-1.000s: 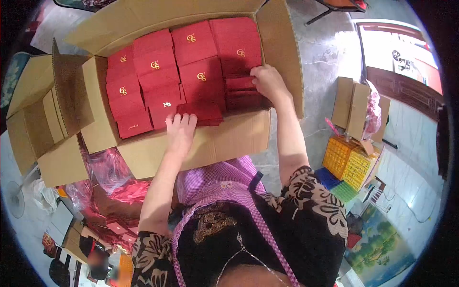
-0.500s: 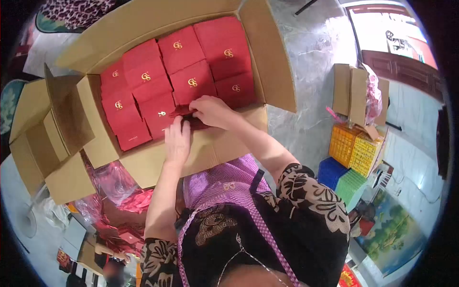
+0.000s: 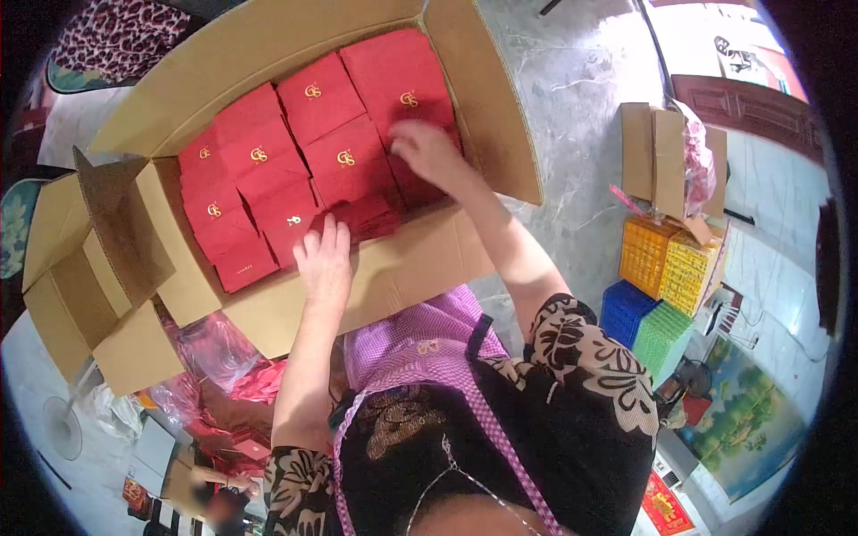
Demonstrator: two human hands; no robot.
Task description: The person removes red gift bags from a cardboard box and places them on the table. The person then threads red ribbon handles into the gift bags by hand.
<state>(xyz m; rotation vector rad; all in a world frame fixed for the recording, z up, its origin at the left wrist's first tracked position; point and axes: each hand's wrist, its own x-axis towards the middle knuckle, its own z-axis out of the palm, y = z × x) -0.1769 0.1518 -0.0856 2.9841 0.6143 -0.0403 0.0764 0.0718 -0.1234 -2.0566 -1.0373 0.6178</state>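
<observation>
A large cardboard box (image 3: 402, 284) with its flaps spread holds rows of flat red packets (image 3: 344, 134) bearing a gold logo. My left hand (image 3: 323, 265) rests at the near side of the box, with its fingers extended onto the edge of the front packets. Over the packets on the right, my right hand (image 3: 427, 154) hovers or touches lightly, its fingers loosely bent and apart, and I see nothing in them. A darker red packet (image 3: 371, 214) lies between the two hands near the front wall, partly in shadow.
To the left stands another open cardboard box (image 3: 85, 259). Clear plastic wrapping (image 3: 219, 348) and red bundles lie below it. On the right are yellow crates (image 3: 643, 255), a blue crate (image 3: 630, 308) and a green crate (image 3: 663, 335). Another person's arm (image 3: 223, 478) shows at lower left.
My right hand has left the front packets beside my left hand and moved right and away from me, over the right-hand packets. My left hand stays near the front edge, its fingers straighter.
</observation>
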